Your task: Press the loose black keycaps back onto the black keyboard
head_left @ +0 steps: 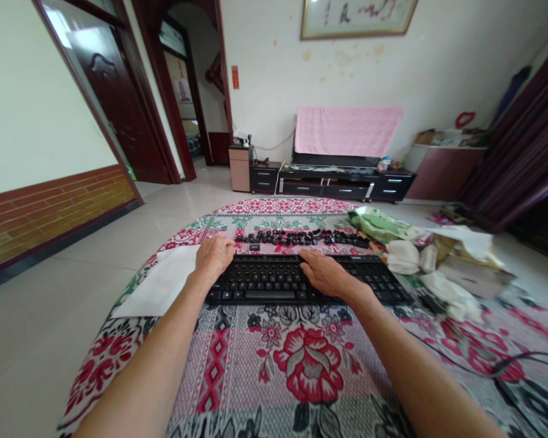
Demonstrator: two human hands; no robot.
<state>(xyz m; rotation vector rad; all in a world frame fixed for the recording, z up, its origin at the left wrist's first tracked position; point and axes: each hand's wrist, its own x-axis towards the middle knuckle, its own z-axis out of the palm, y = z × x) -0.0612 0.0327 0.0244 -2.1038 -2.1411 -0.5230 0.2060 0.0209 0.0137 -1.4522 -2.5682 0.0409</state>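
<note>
A black keyboard [274, 281] lies on a table covered with a red-and-white flowered cloth [301, 359]. My left hand [214, 255] rests on the keyboard's far left corner with its fingers curled down over the edge. My right hand [325, 272] lies palm down across the middle keys, fingers pointing left and pressed together near the top row. Behind the keyboard runs a row of loose black keycaps [301, 237]. What, if anything, either hand pinches is hidden.
A white cloth or sheet [162, 283] lies left of the keyboard. Right of it sit crumpled white tissues [404, 255], a green bag [381, 225], a cardboard box [472, 274] and a black cable [506, 362]. Beyond the table are tiled floor and a TV cabinet [333, 182].
</note>
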